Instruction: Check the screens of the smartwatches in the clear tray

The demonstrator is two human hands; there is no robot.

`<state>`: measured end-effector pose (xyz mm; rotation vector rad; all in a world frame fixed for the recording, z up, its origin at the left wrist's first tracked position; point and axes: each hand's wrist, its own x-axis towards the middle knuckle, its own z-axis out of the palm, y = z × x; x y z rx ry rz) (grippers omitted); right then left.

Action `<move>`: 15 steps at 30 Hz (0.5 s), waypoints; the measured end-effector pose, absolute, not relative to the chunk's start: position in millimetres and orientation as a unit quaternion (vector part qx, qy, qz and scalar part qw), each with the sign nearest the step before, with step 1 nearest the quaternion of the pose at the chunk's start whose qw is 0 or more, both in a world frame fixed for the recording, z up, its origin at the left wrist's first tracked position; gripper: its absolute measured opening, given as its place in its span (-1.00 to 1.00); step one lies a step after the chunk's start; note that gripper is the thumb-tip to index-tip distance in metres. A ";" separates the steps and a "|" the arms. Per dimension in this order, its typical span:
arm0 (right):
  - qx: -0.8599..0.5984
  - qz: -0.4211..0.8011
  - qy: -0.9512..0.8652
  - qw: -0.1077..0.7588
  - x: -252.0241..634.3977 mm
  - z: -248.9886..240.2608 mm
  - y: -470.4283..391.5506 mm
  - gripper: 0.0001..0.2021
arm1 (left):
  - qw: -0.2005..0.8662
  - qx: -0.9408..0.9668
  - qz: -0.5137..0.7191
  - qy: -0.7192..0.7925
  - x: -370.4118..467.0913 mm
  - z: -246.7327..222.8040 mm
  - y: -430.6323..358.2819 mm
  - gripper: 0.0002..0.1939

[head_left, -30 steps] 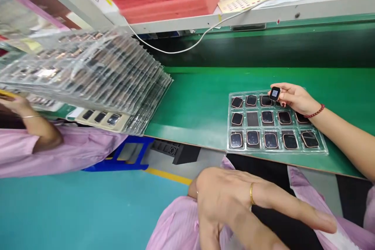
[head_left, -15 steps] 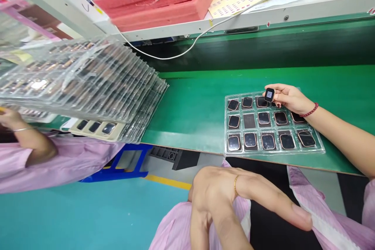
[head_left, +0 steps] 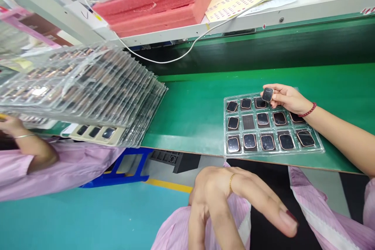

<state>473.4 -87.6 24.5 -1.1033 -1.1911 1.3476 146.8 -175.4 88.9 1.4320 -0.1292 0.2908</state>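
My right hand [head_left: 288, 99] holds a small square watch face [head_left: 267, 95] between thumb and fingers, its dark glossy side showing, above the back row of a clear plastic tray [head_left: 274, 154]. Similar dark watch faces with gold-coloured rims sit in the tray's compartments. One compartment [head_left: 249, 122] in the middle row has no watch face in it. Near the camera, below the table edge, my left hand [head_left: 222, 195] hangs with its fingers spread and nothing in them.
A tall stack of filled clear trays [head_left: 88, 86] leans on the green table [head_left: 187, 113] at left. Beside it is another person's arm [head_left: 35, 144]. Behind, a white cable [head_left: 175, 61] droops from a shelf [head_left: 234, 23] holding pink foam blocks [head_left: 155, 8].
The watch face in my right hand has turned from its side with a printed code to its dark glossy side. My left hand's fingers have shifted slightly left and down.
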 end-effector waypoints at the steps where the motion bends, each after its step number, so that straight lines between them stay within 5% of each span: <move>1: -0.453 0.563 -0.482 0.495 472.9 25.1 -88.0 -0.46 | 0.744 0.640 0.160 -0.107 150.8 84.4 -172.7 -0.51; 9: -0.455 0.549 -0.493 0.498 465.0 28.3 -91.1 -0.59 | 0.741 0.641 0.190 -0.058 174.2 52.2 -158.6 -0.19; 15: -0.453 0.562 -0.483 0.495 466.2 33.1 -92.3 -0.58 | 0.727 0.595 0.312 -0.141 163.7 61.0 -147.1 -0.26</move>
